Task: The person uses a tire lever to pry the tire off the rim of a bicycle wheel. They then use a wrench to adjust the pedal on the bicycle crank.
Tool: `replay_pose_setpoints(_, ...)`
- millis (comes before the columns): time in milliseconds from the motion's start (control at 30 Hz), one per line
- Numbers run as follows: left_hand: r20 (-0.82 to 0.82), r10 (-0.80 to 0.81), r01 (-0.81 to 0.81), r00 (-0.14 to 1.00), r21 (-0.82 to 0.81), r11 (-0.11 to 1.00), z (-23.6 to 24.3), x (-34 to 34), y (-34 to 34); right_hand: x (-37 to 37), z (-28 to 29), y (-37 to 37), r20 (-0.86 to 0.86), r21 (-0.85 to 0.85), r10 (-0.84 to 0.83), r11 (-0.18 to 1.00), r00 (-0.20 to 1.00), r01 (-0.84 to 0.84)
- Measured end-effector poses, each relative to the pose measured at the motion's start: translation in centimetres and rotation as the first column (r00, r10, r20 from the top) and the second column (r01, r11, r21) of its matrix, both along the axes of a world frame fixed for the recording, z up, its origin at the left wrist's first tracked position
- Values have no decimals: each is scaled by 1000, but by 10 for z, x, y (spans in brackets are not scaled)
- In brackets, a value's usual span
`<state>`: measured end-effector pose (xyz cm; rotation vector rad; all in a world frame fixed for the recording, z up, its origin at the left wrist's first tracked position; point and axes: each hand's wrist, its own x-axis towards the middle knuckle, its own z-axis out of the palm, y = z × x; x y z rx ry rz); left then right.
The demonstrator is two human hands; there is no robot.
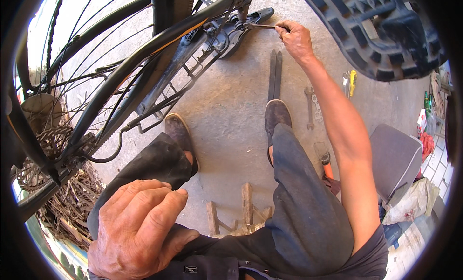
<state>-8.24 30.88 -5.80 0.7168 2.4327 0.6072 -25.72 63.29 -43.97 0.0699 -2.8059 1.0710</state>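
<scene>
My right hand (295, 40) is closed round the handle of a slim metal wrench (263, 26). The wrench's far end meets the seat post clamp beside the black bicycle saddle (236, 40), which is low by the floor under the upturned bicycle (120, 94). My left hand (140, 227) hovers in front of my lap, over my left thigh. Its fingers are loosely bent, the thumb stands apart from the forefinger, and nothing shows between them; the palm is hidden.
Two black tyre-like strips (275, 75), several wrenches (309, 108), a yellow-handled tool (352, 83) and an orange-handled tool (328, 165) lie to the right. A black treaded pedal-like object (381, 34) looms at upper right. A grey cushion (395, 157) and wooden stool legs (247, 203) are nearer.
</scene>
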Motion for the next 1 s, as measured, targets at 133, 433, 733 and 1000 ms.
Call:
replay_pose_setpoints(133,0,-6,6,1000,-3,1000,-3,-1,0,5,-5,5,198,-144,-80,983,977,110)
replay_pose_setpoints(433,9,2,-2,1000,-6,1000,-1,0,2,31,34,-22,496,-459,-10,845,868,272)
replay_pose_setpoints(733,11,3,-3,1000,-26,1000,-1,1,4,53,36,-26,635,-561,37,709,772,427)
replay_pose_setpoints(1000,14,10,-10,1000,-42,999,0,1,5,49,35,-33,661,-625,75,605,747,493)
